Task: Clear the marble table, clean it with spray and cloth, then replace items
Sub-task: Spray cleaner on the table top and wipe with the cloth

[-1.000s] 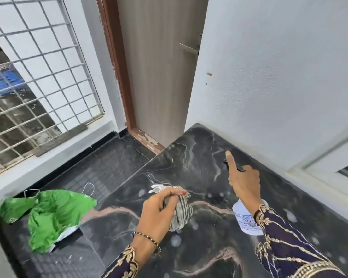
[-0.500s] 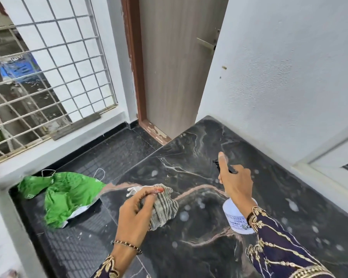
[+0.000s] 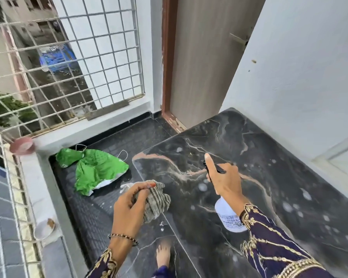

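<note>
Tabletop clearing looks done to me: the marble table (image 3: 249, 147) carries only pale spray droplets (image 3: 202, 186), scattered over the dark slab. I'd put us in the spray step, likely near its end.

The right hand (image 3: 223, 177) is wrapped round the neck of the spray bottle (image 3: 227, 215). Its fingers curl on the bottle and the index finger sticks straight up. The bottle is held tilted above the near middle of the slab.

The left hand (image 3: 129, 203) has the striped cloth (image 3: 157, 199) bunched tight between curled fingers and thumb, at the table's left edge. The view is smeared there, so I can't tell whether the cloth touches the marble; probably it is just above.

The droplets look round and I make out no wipe streaks, so I judge wiping not yet begun. What's left is to wipe the whole top, then put the items back.

A green bag (image 3: 96, 169) lies crumpled on the floor (image 3: 100, 207) left of the table, likely one of the removed items. A white bowl (image 3: 43, 227) on the ledge may be another; I'm unsure.
</note>
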